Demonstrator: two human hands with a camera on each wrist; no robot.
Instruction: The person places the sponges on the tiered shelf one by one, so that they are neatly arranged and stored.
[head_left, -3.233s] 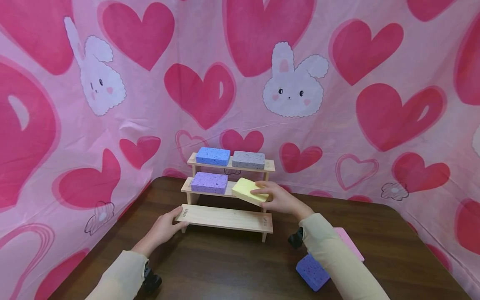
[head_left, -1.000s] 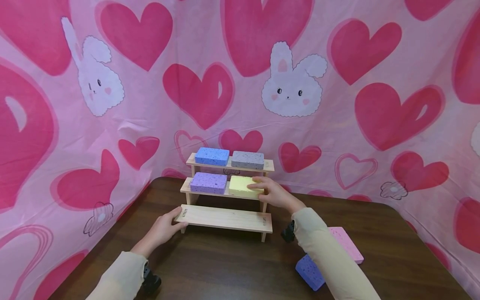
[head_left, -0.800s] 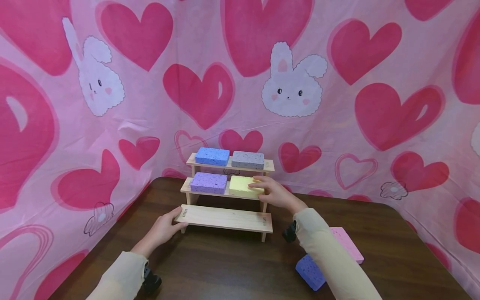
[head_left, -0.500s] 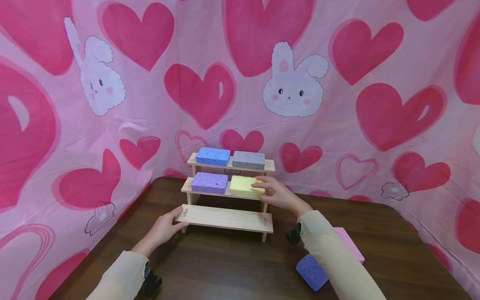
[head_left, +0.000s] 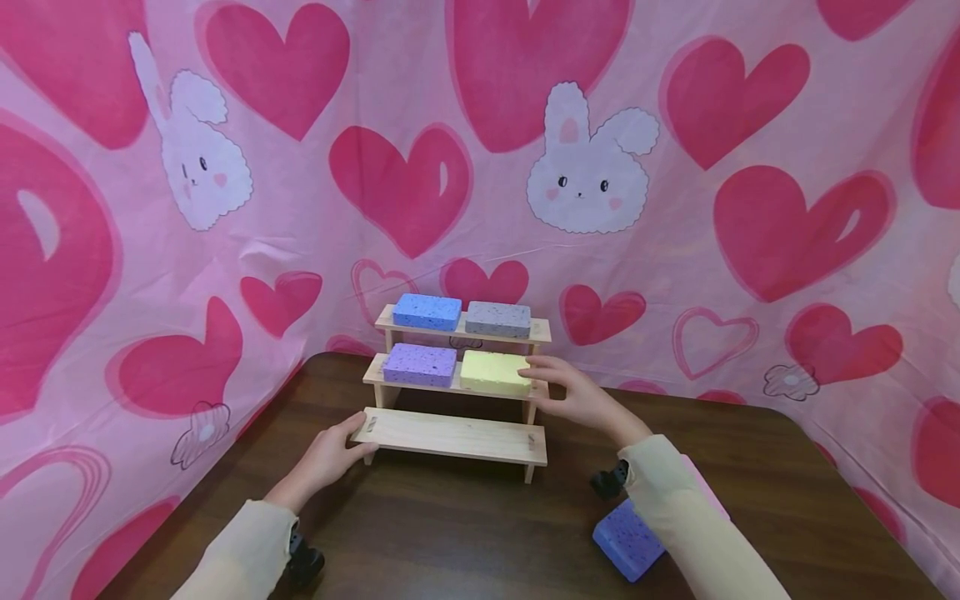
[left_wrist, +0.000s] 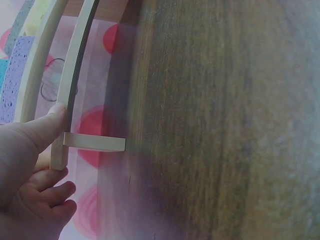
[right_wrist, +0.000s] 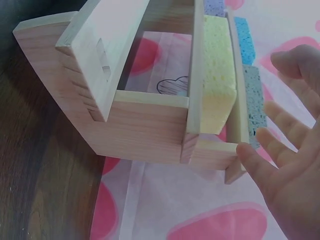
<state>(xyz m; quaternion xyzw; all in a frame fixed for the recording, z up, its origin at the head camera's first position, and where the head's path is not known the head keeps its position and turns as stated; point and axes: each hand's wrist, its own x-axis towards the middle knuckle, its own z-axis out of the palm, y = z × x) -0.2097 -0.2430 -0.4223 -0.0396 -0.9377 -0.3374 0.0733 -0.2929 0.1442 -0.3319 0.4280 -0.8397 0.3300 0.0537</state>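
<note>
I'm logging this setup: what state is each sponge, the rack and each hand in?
Wooden rack, upright
Blue sponge, flat on top shelf
Gray sponge, flat beside it
Purple sponge, flat on middle shelf
Yellow sponge, flat beside it
Violet-blue sponge, on table, partly hidden by right sleeve
Pink sponge, mostly hidden by that sleeve
Left hand, gripping bottom shelf's left end
Right hand, fingers spread, holding nothing

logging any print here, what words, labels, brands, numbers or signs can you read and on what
No readable text anywhere.
Sponges: no lettering.
Shelf: small dark end marks, no legible characters.
Cloth: hearts and rabbits, no words.
Wrist cameras: any markings too small to read.
</note>
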